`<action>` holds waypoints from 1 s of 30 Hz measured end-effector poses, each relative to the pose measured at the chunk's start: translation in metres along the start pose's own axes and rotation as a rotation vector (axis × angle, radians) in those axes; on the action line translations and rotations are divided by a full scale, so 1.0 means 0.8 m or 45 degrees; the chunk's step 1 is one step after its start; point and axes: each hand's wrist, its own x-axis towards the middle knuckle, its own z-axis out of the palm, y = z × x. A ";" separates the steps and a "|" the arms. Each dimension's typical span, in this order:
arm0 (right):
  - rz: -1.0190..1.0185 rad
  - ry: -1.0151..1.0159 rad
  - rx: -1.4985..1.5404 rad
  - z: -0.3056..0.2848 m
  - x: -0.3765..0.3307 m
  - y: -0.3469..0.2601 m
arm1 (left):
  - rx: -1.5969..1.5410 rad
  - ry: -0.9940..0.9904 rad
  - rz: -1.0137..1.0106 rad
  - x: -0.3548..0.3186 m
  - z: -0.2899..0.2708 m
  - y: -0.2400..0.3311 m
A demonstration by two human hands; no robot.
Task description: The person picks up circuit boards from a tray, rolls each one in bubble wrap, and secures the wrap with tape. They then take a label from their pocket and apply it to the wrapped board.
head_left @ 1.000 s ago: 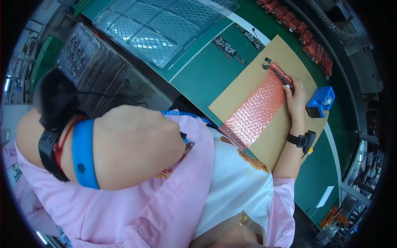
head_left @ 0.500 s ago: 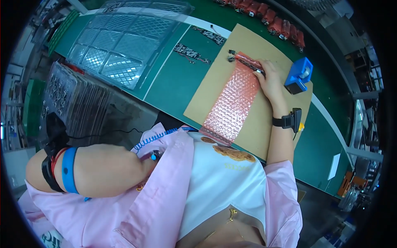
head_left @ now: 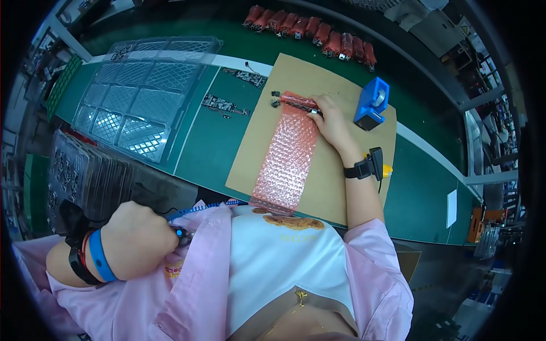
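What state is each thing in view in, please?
Pink bubble wrap: mostly flat, far end folded over.
Circuit board in it: partly covered, one end sticking out.
Right hand: closed on the wrap's folded end.
Left hand: by the chest, grip hidden.
Two loose boards: unwrapped, lying flat.
Red bundles: wrapped, lined up.
Tape dispenser: upright, roll fitted.
Cardboard: lying flat.
Clear trays: stacked.

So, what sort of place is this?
Probably an electronics assembly or packing workshop: circuit boards lie on the green bench, pink bubble wrap lies on a brown sheet, and red-wrapped bundles lie in a row.
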 end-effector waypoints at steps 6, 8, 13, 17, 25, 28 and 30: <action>-0.007 0.006 -0.023 -0.001 0.000 -0.004 | -0.140 -0.057 0.190 0.009 -0.040 -0.018; 0.017 0.005 -0.015 0.000 -0.001 -0.006 | -0.236 -0.085 0.307 0.012 -0.049 -0.024; -0.014 0.028 0.005 0.001 0.003 -0.002 | -0.251 -0.043 0.329 0.031 -0.056 -0.030; 0.000 0.009 0.014 0.000 0.004 -0.002 | -0.167 -0.092 0.324 0.038 -0.057 -0.033; 0.021 0.001 -0.006 -0.002 0.000 -0.006 | -0.136 -0.092 0.267 0.036 -0.054 -0.030; 0.015 -0.002 -0.007 -0.002 0.000 -0.007 | -0.245 -0.091 0.311 0.034 -0.049 -0.030; 0.019 -0.008 -0.005 -0.002 0.000 -0.005 | -0.251 -0.063 0.308 0.034 -0.041 -0.032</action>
